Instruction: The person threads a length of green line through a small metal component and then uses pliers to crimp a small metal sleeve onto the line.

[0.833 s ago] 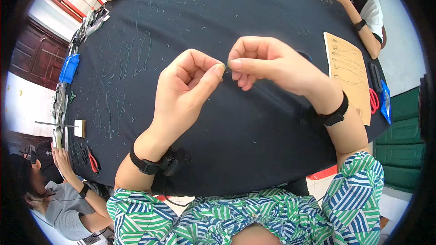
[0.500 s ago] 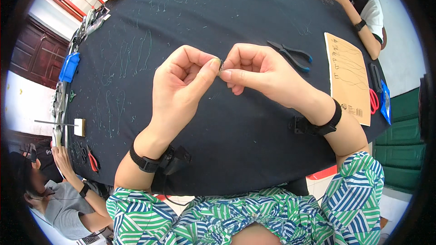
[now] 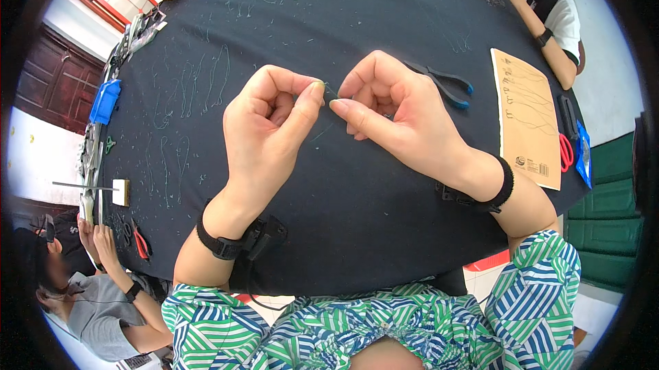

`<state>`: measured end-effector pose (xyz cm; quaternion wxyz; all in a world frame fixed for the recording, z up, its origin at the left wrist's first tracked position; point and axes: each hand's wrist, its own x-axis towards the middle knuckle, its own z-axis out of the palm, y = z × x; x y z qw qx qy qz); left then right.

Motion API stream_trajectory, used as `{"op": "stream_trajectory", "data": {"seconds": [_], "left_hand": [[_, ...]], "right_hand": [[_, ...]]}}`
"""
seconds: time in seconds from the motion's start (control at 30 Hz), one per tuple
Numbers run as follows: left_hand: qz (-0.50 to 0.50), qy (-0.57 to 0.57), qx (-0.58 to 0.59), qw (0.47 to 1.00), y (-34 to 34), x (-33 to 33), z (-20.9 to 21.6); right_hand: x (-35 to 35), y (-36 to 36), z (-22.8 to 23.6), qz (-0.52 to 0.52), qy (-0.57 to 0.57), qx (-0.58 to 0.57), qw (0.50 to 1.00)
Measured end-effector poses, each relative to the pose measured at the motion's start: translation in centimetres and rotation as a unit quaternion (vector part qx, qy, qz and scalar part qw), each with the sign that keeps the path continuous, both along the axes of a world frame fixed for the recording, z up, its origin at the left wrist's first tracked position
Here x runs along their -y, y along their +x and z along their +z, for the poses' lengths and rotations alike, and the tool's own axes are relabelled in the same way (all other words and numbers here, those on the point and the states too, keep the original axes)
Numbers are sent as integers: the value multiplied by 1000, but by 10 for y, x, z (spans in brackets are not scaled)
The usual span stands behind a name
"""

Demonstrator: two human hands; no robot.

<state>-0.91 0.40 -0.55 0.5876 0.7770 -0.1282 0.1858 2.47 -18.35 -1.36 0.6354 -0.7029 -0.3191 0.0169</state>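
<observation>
My left hand (image 3: 273, 112) pinches a thin dark-green thread (image 3: 330, 89) between thumb and forefinger, above the middle of the black cloth. A short stretch of it runs across to my right hand (image 3: 398, 109), whose thumb and curled forefinger close around its other side. Most of the thread is hidden behind the fingers. Beyond my right hand lies a pair of pliers (image 3: 453, 88) with blue-tipped handles, partly covered by that hand. Each wrist wears a black strap.
Knotted green threads (image 3: 165, 171) lie on the black tablecloth (image 3: 371, 233) at left. A brown paper sheet (image 3: 528, 123) with threads stands right, beside red-handled scissors (image 3: 565, 152). Red pliers (image 3: 141, 243), a white block (image 3: 121, 192) and a blue tray (image 3: 105, 101) line the left edge. Other people work around the table.
My hands have drawn slightly apart, and a short stretch of thread now shows between them. At lower left, another person's hands have come together.
</observation>
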Motion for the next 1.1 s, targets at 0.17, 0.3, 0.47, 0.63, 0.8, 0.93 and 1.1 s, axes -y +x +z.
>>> {"op": "stream_trajectory", "data": {"seconds": [0.17, 0.3, 0.47, 0.63, 0.8, 0.93, 1.1], "left_hand": [[12, 5, 22, 1000, 1, 1, -1], [24, 28, 34, 999, 0, 0, -1], [34, 70, 27, 997, -1, 2, 2], [16, 100, 15, 995, -2, 2, 1], [-19, 87, 0, 996, -3, 1, 1], [-46, 39, -13, 998, -5, 2, 4], [-44, -7, -10, 999, -6, 3, 5]], "right_hand": [[0, -1, 1, -8, -8, 18, 1000], [3, 0, 8, -14, -36, 71, 997], [6, 7, 15, -58, -82, 278, 955], [10, 14, 23, -66, -96, 332, 936], [15, 23, 14, -14, -84, 202, 976], [10, 23, 3, 97, 5, -62, 993], [4, 7, 4, 146, 72, -249, 955]]}}
